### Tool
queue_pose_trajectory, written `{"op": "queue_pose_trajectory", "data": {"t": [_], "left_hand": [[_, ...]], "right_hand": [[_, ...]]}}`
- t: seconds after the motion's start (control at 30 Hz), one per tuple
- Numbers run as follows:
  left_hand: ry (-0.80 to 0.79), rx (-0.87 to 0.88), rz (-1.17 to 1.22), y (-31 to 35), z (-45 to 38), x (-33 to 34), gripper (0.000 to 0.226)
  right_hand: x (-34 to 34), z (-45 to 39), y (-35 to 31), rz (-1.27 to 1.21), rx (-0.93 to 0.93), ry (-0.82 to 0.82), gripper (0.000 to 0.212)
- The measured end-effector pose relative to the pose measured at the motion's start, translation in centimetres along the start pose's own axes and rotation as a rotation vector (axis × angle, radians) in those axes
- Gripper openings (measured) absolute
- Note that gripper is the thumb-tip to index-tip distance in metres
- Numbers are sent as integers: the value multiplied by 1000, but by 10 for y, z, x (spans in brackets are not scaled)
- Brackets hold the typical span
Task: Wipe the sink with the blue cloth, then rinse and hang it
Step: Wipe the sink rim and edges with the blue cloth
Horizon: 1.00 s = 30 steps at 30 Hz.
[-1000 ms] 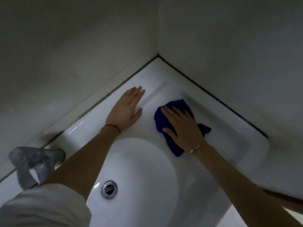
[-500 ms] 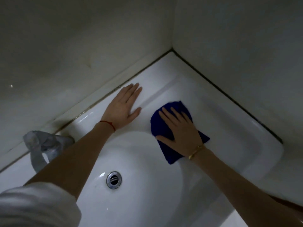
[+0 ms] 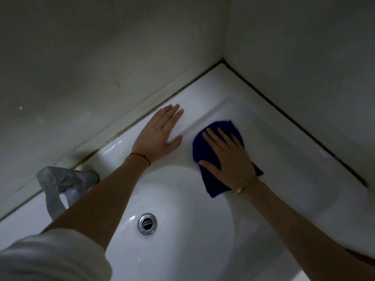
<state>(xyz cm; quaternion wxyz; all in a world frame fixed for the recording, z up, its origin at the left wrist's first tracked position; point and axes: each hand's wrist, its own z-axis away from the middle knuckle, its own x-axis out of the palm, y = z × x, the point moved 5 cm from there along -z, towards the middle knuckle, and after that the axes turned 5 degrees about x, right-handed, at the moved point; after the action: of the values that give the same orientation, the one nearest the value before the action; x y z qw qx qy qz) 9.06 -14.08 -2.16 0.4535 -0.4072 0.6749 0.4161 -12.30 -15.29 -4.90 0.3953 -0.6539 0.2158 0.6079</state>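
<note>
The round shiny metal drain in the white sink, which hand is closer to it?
Roughly a tie, perhaps the right. The right hand presses flat on the dark blue cloth, up and right of the round metal drain. The left hand lies flat on the sink's back ledge, straight above it.

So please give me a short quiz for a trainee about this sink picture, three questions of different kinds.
1. True or false: the right hand presses flat on the blue cloth.
2. Where does the left hand rest? A) on the drain B) on the sink ledge near the wall C) on the tap
3. Fill in: the drain lies in the ____ of the sink.

Key: 1 true; 2 B; 3 basin.
</note>
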Motion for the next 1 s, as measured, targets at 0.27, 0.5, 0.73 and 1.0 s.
{"op": "queue_pose_trajectory", "data": {"t": [0.27,0.5,0.73,1.0], "left_hand": [[8,-10,-1,0,0,0,65],[29,-3,-6,1,0,1,65],[23,-12,-21,0,1,1,65],[27,-14,-27,1,0,-1,66]], "right_hand": [[-11,-32,27,-35,350,105,79],[-1,11,0,-66,-23,-11,73],[-18,-38,45,-73,164,51,82],[-4,6,5,-51,-72,-11,73]]}}
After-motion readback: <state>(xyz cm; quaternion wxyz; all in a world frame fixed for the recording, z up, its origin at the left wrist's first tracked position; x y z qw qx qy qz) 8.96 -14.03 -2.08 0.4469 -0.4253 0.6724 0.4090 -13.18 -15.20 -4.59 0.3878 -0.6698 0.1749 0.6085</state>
